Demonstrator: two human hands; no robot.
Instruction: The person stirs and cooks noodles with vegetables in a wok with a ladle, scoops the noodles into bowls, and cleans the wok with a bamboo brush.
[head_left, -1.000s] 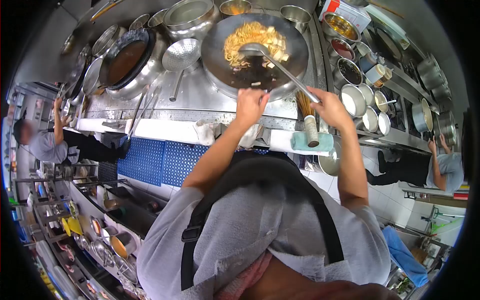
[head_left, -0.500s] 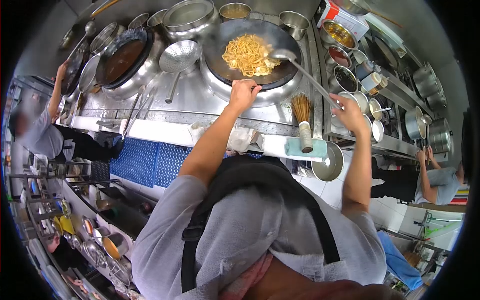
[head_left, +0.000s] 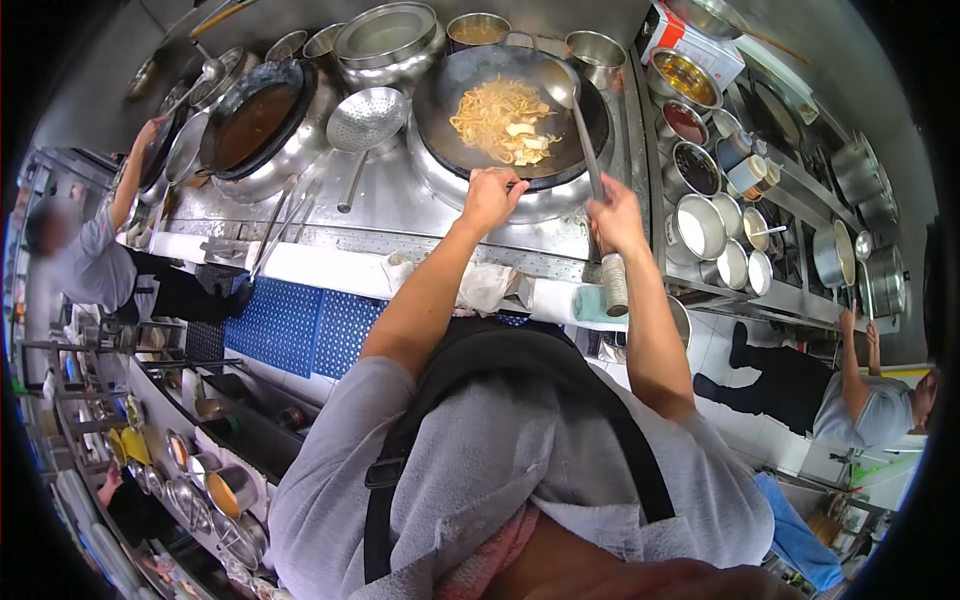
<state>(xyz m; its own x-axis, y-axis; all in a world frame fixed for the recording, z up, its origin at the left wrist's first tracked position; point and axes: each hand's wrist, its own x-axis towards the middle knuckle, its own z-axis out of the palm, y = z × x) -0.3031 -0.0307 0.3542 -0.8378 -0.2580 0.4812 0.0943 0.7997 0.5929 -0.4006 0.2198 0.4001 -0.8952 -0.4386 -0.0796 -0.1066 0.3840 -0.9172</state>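
At the near rim of the dark wok (head_left: 440, 105), my left hand (head_left: 490, 200) is closed on the rim. Noodles with pale chunks (head_left: 500, 118) lie in the wok. My right hand (head_left: 618, 215) grips the handle of a metal ladle (head_left: 584, 130), whose bowl is at the wok's far right side, beyond the noodles. Just below my right hand, the wrapped handle of a bamboo brush (head_left: 614, 287) rests over a green cloth (head_left: 590, 304). A perforated strainer (head_left: 367, 120) lies to the left of the wok.
A second wok (head_left: 250, 130) with brown liquid stands left. Sauce bowls (head_left: 683, 78) and white containers (head_left: 700, 228) line the right side. One person (head_left: 95, 260) works at far left, another (head_left: 865, 405) at far right.
The ladle has swung from the noodles to the wok's far right side, its handle now steeper. My right hand has moved in leftward since half a second ago. The noodles have shifted and spread.
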